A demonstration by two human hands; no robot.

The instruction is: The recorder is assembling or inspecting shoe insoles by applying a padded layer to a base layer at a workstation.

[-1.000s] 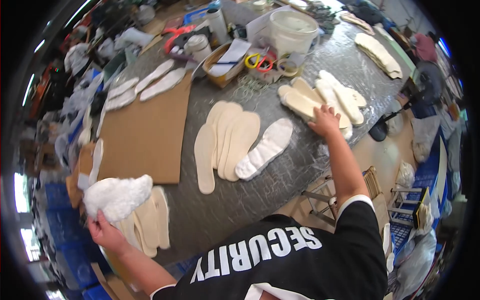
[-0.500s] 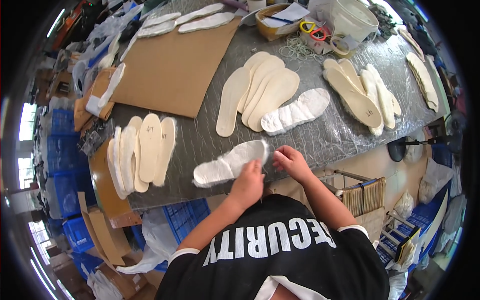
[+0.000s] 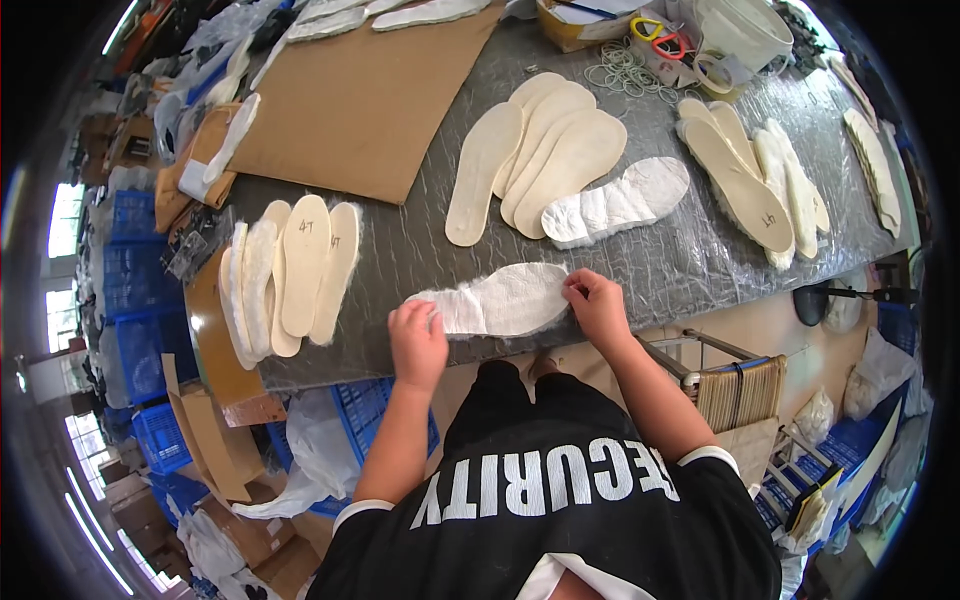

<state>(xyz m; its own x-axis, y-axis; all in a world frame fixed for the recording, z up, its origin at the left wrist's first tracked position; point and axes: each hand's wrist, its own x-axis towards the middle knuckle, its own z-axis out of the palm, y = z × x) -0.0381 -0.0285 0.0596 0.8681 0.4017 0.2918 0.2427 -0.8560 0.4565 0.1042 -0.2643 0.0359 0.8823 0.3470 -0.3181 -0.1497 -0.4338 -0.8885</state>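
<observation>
A white fleecy insole (image 3: 518, 298) lies nearly crosswise along the near edge of the table, its quilted side up and fluff showing round its rim. My left hand (image 3: 418, 345) has its fingers curled over the narrow left end. At the wide right end, my right hand (image 3: 597, 305) pinches the edge between thumb and fingers. Just beyond lie a fan of cream insoles (image 3: 565, 165) and a second white quilted insole (image 3: 618, 203) that overlaps it. Left of my hands stands a row of cream and fleecy insoles (image 3: 305, 265), some with handwritten marks.
A brown cardboard sheet (image 3: 350, 110) covers the far left of the dark table (image 3: 400, 250). More insoles (image 3: 735, 185) lie in a pile at the right. Scissors (image 3: 668, 42), rubber bands (image 3: 622, 72) and a whitish bucket (image 3: 745, 35) sit at the back. A folded chair (image 3: 740, 400) is below right.
My left hand has moved left to the insole's narrow end, and my right hand has come onto its wide end. The insole has shifted right and turned more level. The view has also shifted.
</observation>
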